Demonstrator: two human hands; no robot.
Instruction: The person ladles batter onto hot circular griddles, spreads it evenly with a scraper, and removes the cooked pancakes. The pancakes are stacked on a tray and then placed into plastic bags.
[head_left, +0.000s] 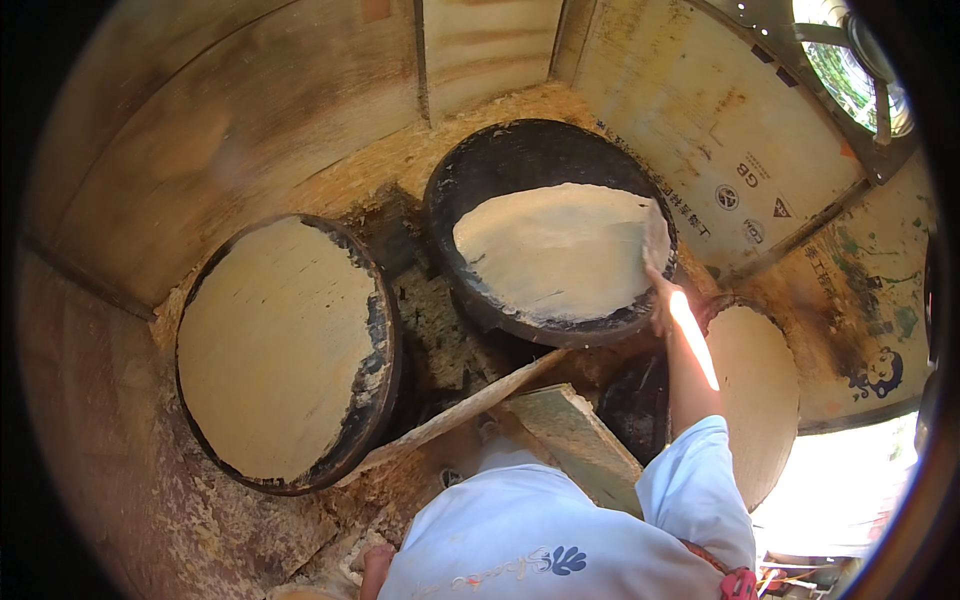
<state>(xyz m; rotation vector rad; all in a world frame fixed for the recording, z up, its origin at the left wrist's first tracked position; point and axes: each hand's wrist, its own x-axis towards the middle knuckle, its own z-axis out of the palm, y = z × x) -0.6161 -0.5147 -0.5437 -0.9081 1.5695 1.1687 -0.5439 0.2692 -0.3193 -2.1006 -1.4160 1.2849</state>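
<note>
My right hand (661, 301) is closed on a flat, pale-coated scraper or spreader (656, 238) at the right side of a round black pan (517, 154). The tool stands at the edge of a pale layer of batter or paste (559, 247), which covers the lower part of that pan. At the bottom, beside my shirt, my left hand (377, 559) shows only in part, and its fingers cannot be made out. Left of centre, a second round pan (395, 352) is largely covered by a similar pale layer (274, 352), with dark patches along its right edge.
Between me and the pans lie a long wooden stick (457, 416) and a thick, crusted board (577, 439). Another round, pale surface (754, 397) stands close to my right arm. Panel walls (697, 127) enclose the pans, and a fan-like fixture (862, 56) is at the upper right.
</note>
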